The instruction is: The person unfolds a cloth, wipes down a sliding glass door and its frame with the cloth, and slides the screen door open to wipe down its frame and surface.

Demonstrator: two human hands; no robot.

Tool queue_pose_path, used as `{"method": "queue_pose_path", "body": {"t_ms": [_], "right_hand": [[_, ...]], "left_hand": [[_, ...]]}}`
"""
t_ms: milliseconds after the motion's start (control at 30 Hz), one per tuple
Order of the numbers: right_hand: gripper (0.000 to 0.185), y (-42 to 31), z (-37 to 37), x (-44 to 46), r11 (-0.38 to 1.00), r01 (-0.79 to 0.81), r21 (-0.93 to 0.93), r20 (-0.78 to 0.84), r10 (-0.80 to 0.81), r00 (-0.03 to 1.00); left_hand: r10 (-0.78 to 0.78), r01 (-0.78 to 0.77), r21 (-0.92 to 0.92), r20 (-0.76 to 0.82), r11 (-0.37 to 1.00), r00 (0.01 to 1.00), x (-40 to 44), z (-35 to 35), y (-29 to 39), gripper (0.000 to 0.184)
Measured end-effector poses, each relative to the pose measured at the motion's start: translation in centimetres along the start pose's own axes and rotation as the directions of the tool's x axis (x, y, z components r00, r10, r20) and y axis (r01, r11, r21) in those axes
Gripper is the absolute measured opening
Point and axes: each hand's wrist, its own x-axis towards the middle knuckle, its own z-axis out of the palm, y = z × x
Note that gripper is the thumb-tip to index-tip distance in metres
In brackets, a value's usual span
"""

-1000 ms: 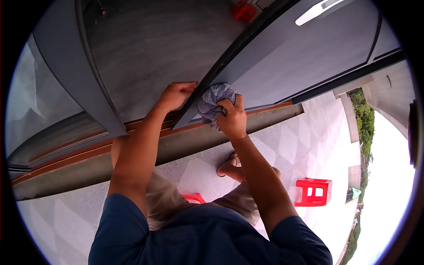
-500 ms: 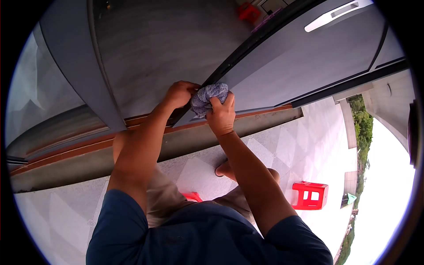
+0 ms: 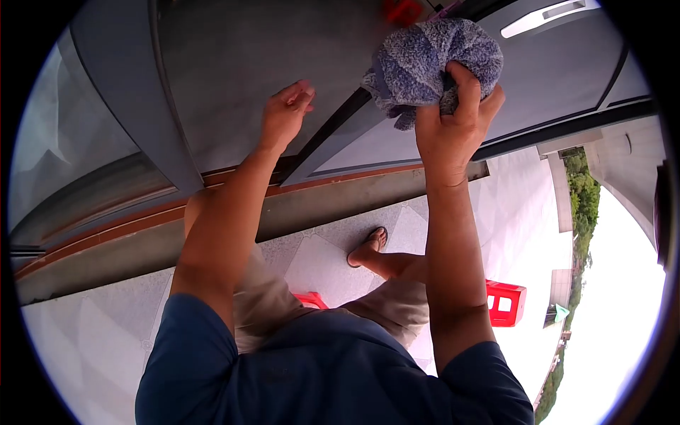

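Observation:
A crumpled blue-grey towel is bunched in my right hand, thumb and fingers gripping its near side. It is raised close to the camera and covers part of the grey door and its dark edge. My left hand hovers over the doorway, left of the door's edge and apart from it. Its fingers are loosely curled with a gap to the thumb, and nothing is in them. A silver handle is set in the door at the upper right.
A grey door frame with a glass pane stands at the left. Below the doorway run a brown sill and a step onto the tiled floor. One red plastic stool stands at the right, and another red item shows between my legs.
My right hand has lifted the towel off the door's lower edge, up and right toward the camera. My left hand has let go of the edge and risen slightly. My right foot now shows more.

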Motion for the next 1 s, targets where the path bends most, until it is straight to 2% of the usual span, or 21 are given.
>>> {"method": "queue_pose_path", "body": {"t_ms": [67, 100, 200, 300, 400, 433, 500, 533, 567, 600, 633, 700, 733, 800, 833, 900, 933, 1000], "right_hand": [[0.045, 0.0, 2.2, -0.1, 0.999, 0.008, -0.039, 0.044, -0.007, 0.999], [0.044, -0.1, 3.3, -0.7, 0.995, 0.027, -0.093, 0.017, -0.026, 1.0], [0.044, -0.2, 4.4, -2.3, 0.995, -0.071, 0.075, 0.001, 0.071, 0.997], [0.045, -1.0, 5.7, -6.6, 0.988, -0.138, 0.067, 0.14, 0.128, 0.982], [0.042, -1.7, 7.4, -12.6, 0.976, -0.213, 0.036, 0.402, 0.181, 0.898], [0.04, -2.0, 8.0, -14.3, 0.971, -0.237, 0.026, 0.483, 0.195, 0.854], [0.036, -2.1, 9.7, -17.6, 0.945, -0.323, 0.055, 0.577, 0.234, 0.782], [0.035, -2.3, 9.8, -18.3, 0.927, -0.367, 0.074, 0.623, 0.244, 0.743], [0.035, -2.6, 9.2, -18.2, 0.902, -0.429, 0.049, 0.676, 0.286, 0.679], [0.035, -3.1, 8.5, -18.1, 0.874, -0.486, 0.029, 0.723, 0.318, 0.614], [0.035, -3.4, 7.7, -17.9, 0.842, -0.539, 0.008, 0.764, 0.343, 0.547], [0.047, -3.8, 6.7, -18.9, 0.795, -0.581, 0.171, 0.75, 0.278, 0.6], [0.053, -3.9, 6.0, -19.5, 0.761, -0.599, 0.248, 0.737, 0.253, 0.627], [0.064, -3.4, 2.2, -19.0, 0.532, -0.667, 0.521, 0.754, 0.079, 0.652], [0.07, -2.6, 0.3, -18.3, 0.387, -0.672, 0.631, 0.734, -0.018, 0.679], [0.073, -0.7, -2.5, -18.3, 0.212, -0.753, 0.623, 0.771, -0.008, 0.636], [0.074, 0.2, -3.9, -18.2, 0.119, -0.78, 0.614, 0.786, -0.011, 0.618], [0.063, 1.4, -7.5, -17.5, 0.167, -0.776, 0.608, 0.741, 0.233, 0.63]], "left_hand": [[-0.031, 0.033, -0.153, 0.018, 0.988, 0.999, -0.1, -1.0, 1.8, 0.048], [-0.04, 0.045, -0.226, 0.026, 0.973, 0.999, -0.2, -1.6, 2.0, 0.05], [0.14, -0.152, -0.195, -0.075, 0.969, 0.987, -1.4, -1.4, 2.5, 0.049], [0.458, -0.462, -0.108, -0.065, 0.88, 0.887, -3.1, -0.2, 1.4, 0.048], [0.564, -0.565, 0.005, 0.031, 0.825, 0.825, -5.3, 1.0, 1.9, 0.048], [0.503, -0.506, 0.131, 0.055, 0.853, 0.862, -5.9, 1.6, 1.1, 0.054], [0.28, -0.25, 0.375, -0.027, 0.893, 0.96, -7.0, 2.6, -1.7, 0.058], [0.176, -0.108, 0.486, -0.096, 0.867, 0.98, -7.7, 2.8, -3.2, 0.06], [-0.008, 0.046, 0.246, -0.154, 0.968, 0.988, -8.4, 3.2, -4.5, 0.067], [-0.194, 0.195, -0.012, -0.165, 0.981, 0.967, -8.9, 3.4, -5.4, 0.074], [-0.26, 0.255, -0.07, -0.072, 0.964, 0.963, -9.3, 3.3, -6.1, 0.08], [-0.374, 0.382, -0.211, 0.075, 0.9, 0.924, -11.5, 3.7, -4.1, 0.098], [-0.369, 0.388, -0.245, 0.122, 0.888, 0.921, -12.5, 3.5, -2.5, 0.1], [-0.363, 0.415, -0.302, 0.216, 0.858, 0.907, -14.2, 2.9, -0.4, 0.105], [-0.33, 0.379, -0.24, 0.222, 0.894, 0.917, -14.8, 2.7, -0.2, 0.104], [-0.276, 0.308, -0.112, 0.235, 0.945, 0.932, -16.3, 2.7, -0.2, 0.104], [-0.292, 0.318, -0.139, 0.181, 0.938, 0.939, -16.3, 3.1, 0.1, 0.103], [-0.307, 0.315, -0.198, 0.071, 0.928, 0.949, -15.9, 4.0, 1.1, 0.101]]}}
